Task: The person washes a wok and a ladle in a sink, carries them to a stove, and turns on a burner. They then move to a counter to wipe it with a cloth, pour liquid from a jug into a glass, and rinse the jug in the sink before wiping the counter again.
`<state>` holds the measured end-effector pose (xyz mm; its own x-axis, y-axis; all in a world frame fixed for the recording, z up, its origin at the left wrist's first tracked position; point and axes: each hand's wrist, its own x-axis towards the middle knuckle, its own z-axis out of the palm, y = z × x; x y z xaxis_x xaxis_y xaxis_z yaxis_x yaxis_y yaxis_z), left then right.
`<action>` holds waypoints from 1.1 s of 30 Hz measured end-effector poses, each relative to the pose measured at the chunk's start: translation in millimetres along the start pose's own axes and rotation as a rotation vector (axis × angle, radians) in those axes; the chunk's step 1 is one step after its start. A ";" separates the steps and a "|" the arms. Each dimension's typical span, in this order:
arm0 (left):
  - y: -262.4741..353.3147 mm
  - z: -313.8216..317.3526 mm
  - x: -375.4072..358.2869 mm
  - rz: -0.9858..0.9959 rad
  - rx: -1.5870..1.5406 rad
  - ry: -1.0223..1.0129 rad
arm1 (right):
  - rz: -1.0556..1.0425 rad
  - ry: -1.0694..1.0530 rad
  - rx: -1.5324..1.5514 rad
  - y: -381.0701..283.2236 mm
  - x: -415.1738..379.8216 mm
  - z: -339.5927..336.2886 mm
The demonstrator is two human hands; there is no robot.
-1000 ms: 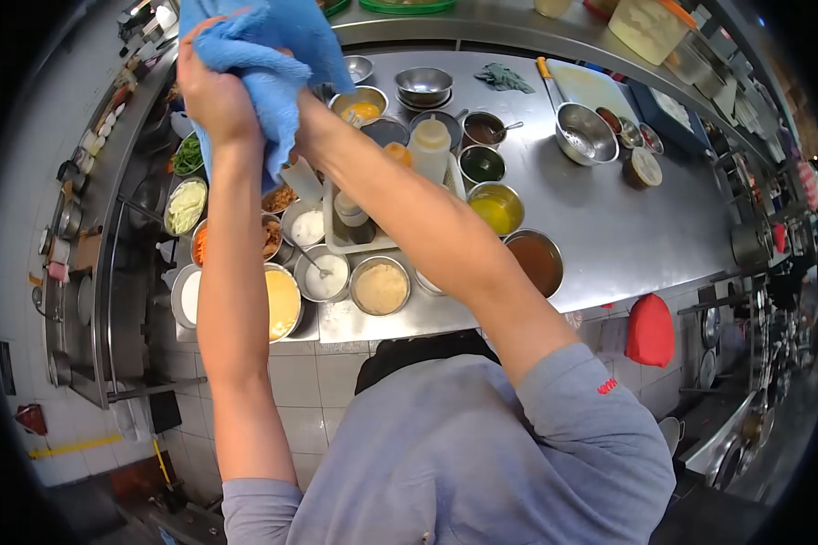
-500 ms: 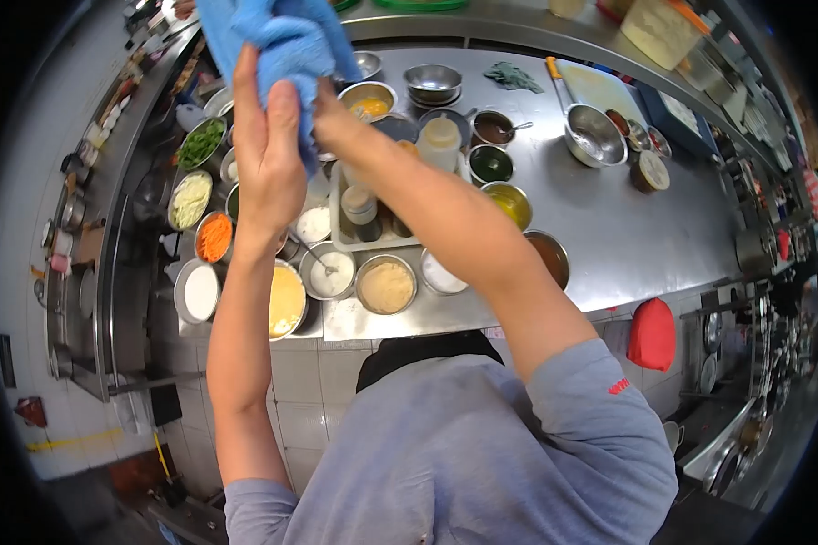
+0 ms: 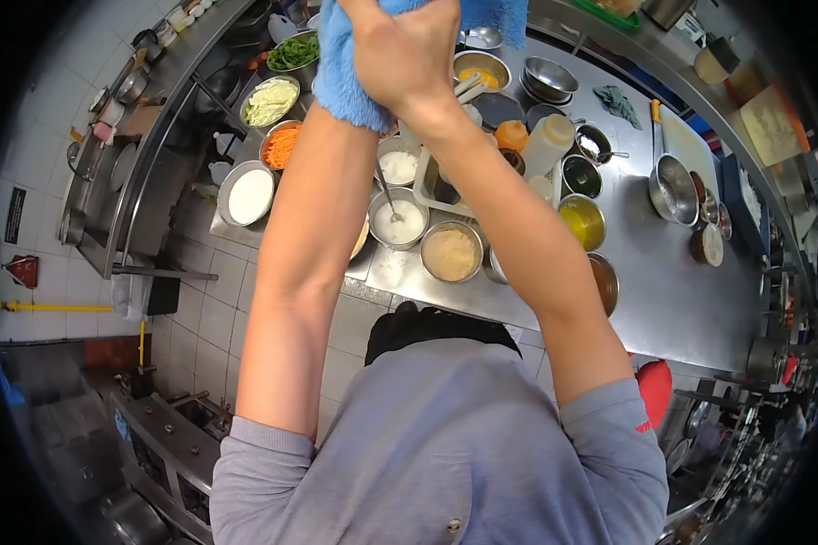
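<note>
Both arms are raised and stretched forward at the top of the view, forearms converging over the steel counter [image 3: 673, 291]. The right hand [image 3: 407, 56] sits in front, back of the hand toward the camera, fingers curled and clamped on a blue cloth [image 3: 345, 77]. The left hand is hidden behind the right hand and the cloth; whether its fingers grip cannot be told. The cloth hangs bunched around both wrists, above the far left of the counter. Beneath the arms stand metal bowls: shredded carrot [image 3: 283, 145], white liquid [image 3: 250, 195], beige crumbs [image 3: 451, 253], yellow liquid [image 3: 582, 221]
</note>
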<state>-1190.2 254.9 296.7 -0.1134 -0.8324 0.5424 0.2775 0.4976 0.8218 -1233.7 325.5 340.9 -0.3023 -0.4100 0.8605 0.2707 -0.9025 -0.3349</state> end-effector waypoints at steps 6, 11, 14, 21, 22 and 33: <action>12.5 10.9 -17.3 0.016 -0.119 0.037 | 0.403 -0.346 -0.694 -33.5 19.2 -43.2; 22.7 25.1 -37.1 0.034 -0.202 0.032 | -0.095 -0.233 -0.653 -7.5 56.6 -68.4; 19.4 36.7 -48.6 0.038 -0.232 0.030 | 0.181 -0.036 -0.254 2.9 53.8 -49.3; 12.6 50.0 -82.8 -0.012 -0.253 -0.017 | 0.459 0.060 0.185 37.0 44.0 -40.7; 12.8 50.3 -84.6 -0.018 -0.261 -0.018 | 0.484 0.068 0.239 41.4 43.6 -40.1; 54.9 3.0 -74.2 -0.065 -0.384 0.018 | 0.499 0.239 -0.203 -2.4 -29.0 -9.8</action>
<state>-1169.4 344.7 302.1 -0.1271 -0.8649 0.4857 0.6075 0.3192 0.7274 -1234.6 338.3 313.1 -0.3870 -0.7887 0.4776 0.2597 -0.5903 -0.7643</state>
